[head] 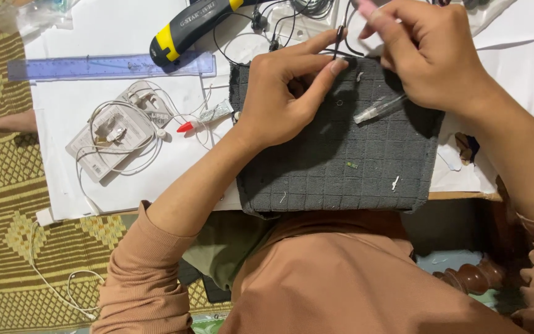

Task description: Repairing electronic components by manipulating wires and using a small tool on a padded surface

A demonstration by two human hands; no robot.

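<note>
I have my left hand (pixel 285 93) pinching a thin black wire (pixel 339 38) at the far edge of the grey cloth (pixel 341 154) on the desk (pixel 125 179); my right hand (pixel 431 55) grips a pink-tipped tool (pixel 366 7) over it. I judge the work mid-way; the small clear tube (pixel 379 108) lies unused.

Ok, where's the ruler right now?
In the head view the blue ruler lies at upper left on the white paper, just left of the yellow-and-black utility knife and above the white cable bundle.

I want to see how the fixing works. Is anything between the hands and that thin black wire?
Nothing visible is. The left hand pinches the black wire above the grey cloth, and the right hand touches it from above.
</note>
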